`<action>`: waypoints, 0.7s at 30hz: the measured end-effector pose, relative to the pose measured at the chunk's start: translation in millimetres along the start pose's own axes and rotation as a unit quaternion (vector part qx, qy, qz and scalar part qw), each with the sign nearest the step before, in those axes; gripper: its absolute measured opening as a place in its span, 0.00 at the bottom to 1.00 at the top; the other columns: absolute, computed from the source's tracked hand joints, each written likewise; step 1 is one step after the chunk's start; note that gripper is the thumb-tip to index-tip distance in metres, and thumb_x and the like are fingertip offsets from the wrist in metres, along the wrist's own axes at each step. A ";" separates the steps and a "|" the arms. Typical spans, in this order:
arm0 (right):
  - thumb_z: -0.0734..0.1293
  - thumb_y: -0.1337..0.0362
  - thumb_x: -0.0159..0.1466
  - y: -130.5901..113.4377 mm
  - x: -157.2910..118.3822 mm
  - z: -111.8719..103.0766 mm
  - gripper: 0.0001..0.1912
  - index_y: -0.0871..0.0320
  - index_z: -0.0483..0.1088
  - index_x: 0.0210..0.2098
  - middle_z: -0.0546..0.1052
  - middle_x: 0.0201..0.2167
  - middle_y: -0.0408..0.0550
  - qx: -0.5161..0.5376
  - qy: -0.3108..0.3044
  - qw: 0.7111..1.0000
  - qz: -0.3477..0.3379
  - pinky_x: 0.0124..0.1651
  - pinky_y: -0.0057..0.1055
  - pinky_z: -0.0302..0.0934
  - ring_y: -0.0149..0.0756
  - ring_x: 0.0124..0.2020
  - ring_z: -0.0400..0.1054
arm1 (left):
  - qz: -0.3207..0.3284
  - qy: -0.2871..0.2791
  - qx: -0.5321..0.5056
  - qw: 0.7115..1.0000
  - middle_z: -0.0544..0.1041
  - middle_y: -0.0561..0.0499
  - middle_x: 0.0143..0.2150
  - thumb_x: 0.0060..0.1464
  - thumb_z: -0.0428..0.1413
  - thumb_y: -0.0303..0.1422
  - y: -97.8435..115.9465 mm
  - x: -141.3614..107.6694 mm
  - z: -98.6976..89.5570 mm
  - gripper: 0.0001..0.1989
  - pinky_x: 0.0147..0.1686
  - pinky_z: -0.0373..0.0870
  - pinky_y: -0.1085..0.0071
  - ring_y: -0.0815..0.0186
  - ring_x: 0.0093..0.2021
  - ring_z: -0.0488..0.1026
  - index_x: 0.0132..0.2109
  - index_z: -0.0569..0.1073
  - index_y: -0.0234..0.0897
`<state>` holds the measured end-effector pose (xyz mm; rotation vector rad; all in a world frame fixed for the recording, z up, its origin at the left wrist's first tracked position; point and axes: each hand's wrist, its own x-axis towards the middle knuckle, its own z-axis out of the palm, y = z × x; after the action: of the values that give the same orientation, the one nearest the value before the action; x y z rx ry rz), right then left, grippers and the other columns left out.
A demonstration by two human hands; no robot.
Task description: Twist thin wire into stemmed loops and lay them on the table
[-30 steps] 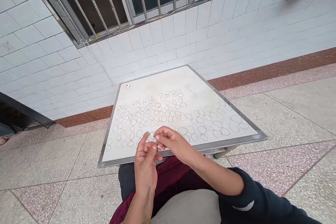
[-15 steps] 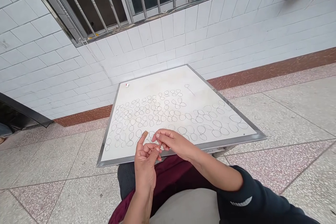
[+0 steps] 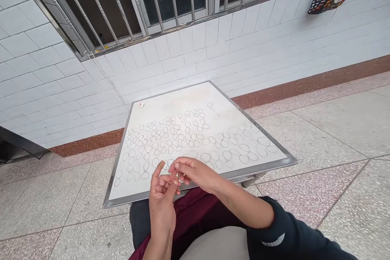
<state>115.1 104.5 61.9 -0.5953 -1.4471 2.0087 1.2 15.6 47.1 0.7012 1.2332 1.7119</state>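
Since both hands sit close together at the near edge of the white-topped table (image 3: 171,96), I read the step in hand as two-handed fingertip work on something tiny. Left hand (image 3: 163,197): thumb and bent fingers near each other, index raised. Right hand (image 3: 196,173): thumb and index nearly together, other fingers curled. Can't tell if either is clamped on anything; fingers hide it. Thin dark loops (image 3: 179,137), many in figure-eight pairs, spread in rough rows over the tabletop, nearest ones just beyond the hands. One tailed loop (image 3: 214,111) sits apart, farther back. My call: next move needs a light pinch, steady left, small right-hand motion.
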 end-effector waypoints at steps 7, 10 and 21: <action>0.66 0.50 0.62 6.8 4.4 2.1 0.17 0.58 0.75 0.36 0.77 0.32 0.46 0.060 0.012 0.998 0.008 0.29 0.25 0.55 0.26 0.24 0.60 | 0.027 0.015 0.007 0.999 0.73 0.56 0.34 0.49 0.65 0.30 -7.0 1.9 -1.3 0.31 0.34 0.67 0.78 0.74 0.32 0.69 0.59 0.67 0.46; 0.66 0.50 0.63 11.4 6.1 0.5 0.17 0.58 0.75 0.38 0.76 0.34 0.46 0.080 0.020 0.997 -0.005 0.31 0.26 0.56 0.25 0.24 0.60 | 0.028 0.024 0.009 0.999 0.72 0.56 0.32 0.49 0.65 0.30 -8.8 5.1 -0.5 0.30 0.37 0.68 0.77 0.73 0.34 0.71 0.59 0.67 0.46; 0.70 0.56 0.56 32.6 14.1 -22.7 0.11 0.55 0.68 0.31 0.69 0.26 0.40 -0.122 0.153 0.980 -0.043 0.22 0.24 0.56 0.30 0.26 0.61 | 0.022 0.066 -0.085 0.994 0.75 0.52 0.36 0.49 0.65 0.32 -13.9 51.6 49.7 0.29 0.38 0.69 0.72 0.70 0.35 0.73 0.58 0.67 0.44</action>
<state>113.2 122.0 23.6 -0.8863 -1.5069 1.6023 24.1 84.9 48.6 0.5250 1.1516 1.8999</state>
